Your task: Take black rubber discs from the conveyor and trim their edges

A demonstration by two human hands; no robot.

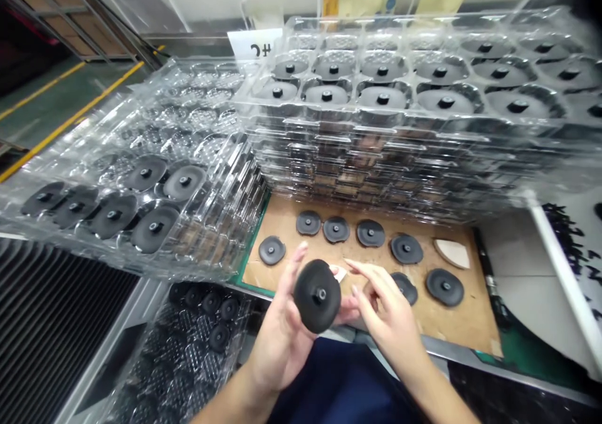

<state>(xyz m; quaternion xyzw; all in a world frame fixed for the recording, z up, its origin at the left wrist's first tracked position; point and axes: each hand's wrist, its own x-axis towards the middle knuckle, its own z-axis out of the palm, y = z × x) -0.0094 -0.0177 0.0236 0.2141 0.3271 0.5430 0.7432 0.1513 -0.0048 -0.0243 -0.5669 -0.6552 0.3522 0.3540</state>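
Observation:
My left hand (282, 330) grips a round black disc with a small centre hub (317, 295), held upright in front of me above the table's near edge. My right hand (388, 314) is beside it on the right, fingers stretched toward the disc, fingertips touching or nearly touching its rim. Several more black discs (370, 233) lie flat on a brown cardboard sheet (465, 323) just beyond my hands. A small white piece (338, 273) peeks out behind the held disc.
A tall stack of clear plastic trays (399, 154) holding black discs stands behind the cardboard. Another tilted stack of trays (141, 192) lies at the left. A further tray with discs (207, 336) sits low left. A white wedge-shaped piece (452, 253) rests on the cardboard.

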